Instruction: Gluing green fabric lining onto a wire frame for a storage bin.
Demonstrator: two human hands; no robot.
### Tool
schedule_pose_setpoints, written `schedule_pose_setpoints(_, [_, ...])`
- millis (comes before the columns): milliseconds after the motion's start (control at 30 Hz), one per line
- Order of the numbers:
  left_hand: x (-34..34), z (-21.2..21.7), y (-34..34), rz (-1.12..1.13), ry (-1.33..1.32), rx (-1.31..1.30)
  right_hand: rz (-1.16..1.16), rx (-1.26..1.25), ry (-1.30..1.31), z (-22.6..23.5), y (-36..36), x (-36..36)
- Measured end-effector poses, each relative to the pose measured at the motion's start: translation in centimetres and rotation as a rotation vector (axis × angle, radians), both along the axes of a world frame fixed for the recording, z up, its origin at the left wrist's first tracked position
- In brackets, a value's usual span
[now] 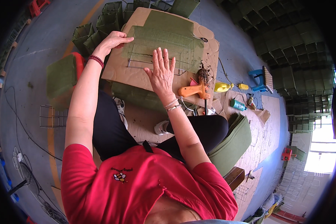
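While the left hand [115, 41] pinches the left edge of a green sheet [138, 44], the right hand [161, 76] is spread open over a wire frame [138, 67].

Outside the far left corner of the cardboard-topped table [115, 71] stand green bins [108, 22]; inward from the left edge, thumb and forefinger grip the sheet, which lies toward the middle with wires showing through it and one wire bare on the near side. The right hand grasps nothing; whether its palm presses or hovers, I cannot tell. Ideally, the left pinch keeps the sheet taut without dragging it askew, and the flat right hand steadies the frame and smooths wrinkles outward. An orange glue gun [192, 90] sits near the near right corner, its tip best kept clear of the right wrist.
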State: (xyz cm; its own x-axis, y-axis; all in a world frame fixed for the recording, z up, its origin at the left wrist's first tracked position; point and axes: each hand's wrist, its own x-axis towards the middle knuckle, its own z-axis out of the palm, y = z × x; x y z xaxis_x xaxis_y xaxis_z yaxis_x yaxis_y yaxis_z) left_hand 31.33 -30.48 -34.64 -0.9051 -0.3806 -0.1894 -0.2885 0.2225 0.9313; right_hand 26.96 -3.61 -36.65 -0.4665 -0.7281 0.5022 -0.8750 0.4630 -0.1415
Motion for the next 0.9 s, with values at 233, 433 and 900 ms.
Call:
schedule_pose_setpoints(233, [-0.2,4.3,6.6,0.298,0.770,-0.913,-0.025,0.026,-0.001,-0.3,0.0,-0.2])
schedule_pose_setpoints(433, [1.1,1.2,9.6,-0.341,0.419,-1.317,-0.006,-0.075,-0.043,0.8,0.3,-0.5])
schedule_pose_setpoints(900, [1.5,1.0,9.0,-0.307,0.178,-1.408,-0.018,-0.047,-0.064,1.0,3.0,-4.4])
